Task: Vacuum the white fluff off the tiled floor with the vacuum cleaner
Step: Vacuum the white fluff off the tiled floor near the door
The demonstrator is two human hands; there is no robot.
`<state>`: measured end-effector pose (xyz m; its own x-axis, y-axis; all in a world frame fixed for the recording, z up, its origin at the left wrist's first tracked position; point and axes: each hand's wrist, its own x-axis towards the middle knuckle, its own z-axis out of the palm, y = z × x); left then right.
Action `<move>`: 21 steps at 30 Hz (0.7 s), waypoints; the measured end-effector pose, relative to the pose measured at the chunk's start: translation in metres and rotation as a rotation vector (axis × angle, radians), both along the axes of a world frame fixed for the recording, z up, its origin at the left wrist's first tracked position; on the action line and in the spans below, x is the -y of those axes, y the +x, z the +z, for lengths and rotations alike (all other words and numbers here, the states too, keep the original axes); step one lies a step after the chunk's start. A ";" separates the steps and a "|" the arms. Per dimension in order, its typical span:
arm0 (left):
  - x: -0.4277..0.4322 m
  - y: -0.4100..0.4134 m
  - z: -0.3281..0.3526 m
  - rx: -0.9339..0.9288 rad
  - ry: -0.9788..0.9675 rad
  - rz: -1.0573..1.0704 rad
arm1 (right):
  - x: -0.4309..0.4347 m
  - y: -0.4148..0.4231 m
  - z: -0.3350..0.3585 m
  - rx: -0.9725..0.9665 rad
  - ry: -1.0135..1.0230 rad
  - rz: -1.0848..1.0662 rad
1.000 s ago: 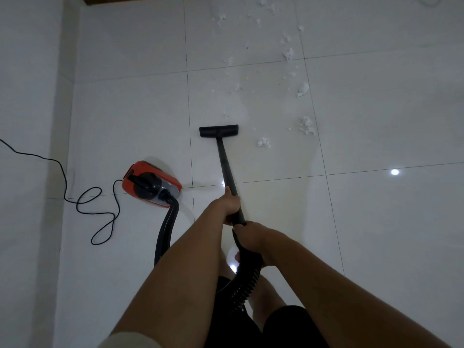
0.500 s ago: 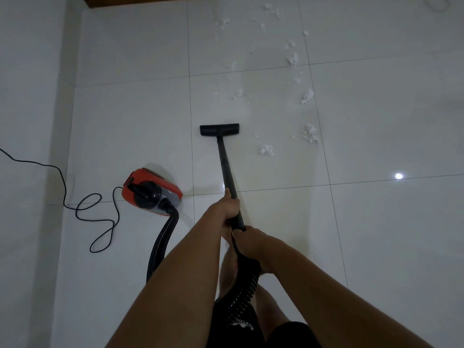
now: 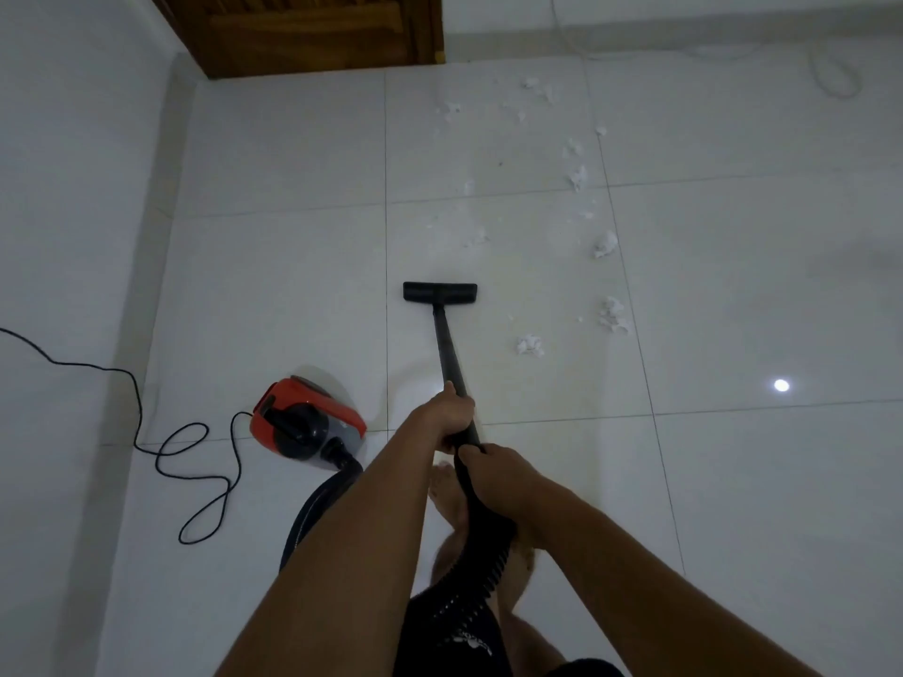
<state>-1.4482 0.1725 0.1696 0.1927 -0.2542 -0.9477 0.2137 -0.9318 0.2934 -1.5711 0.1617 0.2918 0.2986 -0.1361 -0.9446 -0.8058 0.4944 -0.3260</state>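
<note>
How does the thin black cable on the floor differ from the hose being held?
The cable is thin and smooth; the hose is thick and ribbed. The cable lies in loose loops on the tiled floor left of the red canister; the hose rises from it to the right hand. Both are black and join the canister.

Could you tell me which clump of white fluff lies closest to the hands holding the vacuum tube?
The clump just right of the tube, on the person's side of the floor head; all other clumps lie farther away.
</note>
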 end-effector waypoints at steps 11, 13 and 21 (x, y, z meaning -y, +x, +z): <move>0.053 0.061 0.065 -0.038 0.057 -0.085 | 0.061 0.066 0.055 -0.015 -0.002 0.020; 0.060 0.068 0.063 -0.035 0.063 -0.080 | 0.070 0.074 0.054 -0.020 -0.013 0.016; 0.089 0.093 0.045 -0.047 0.025 -0.003 | 0.096 0.100 0.031 -0.051 -0.066 0.141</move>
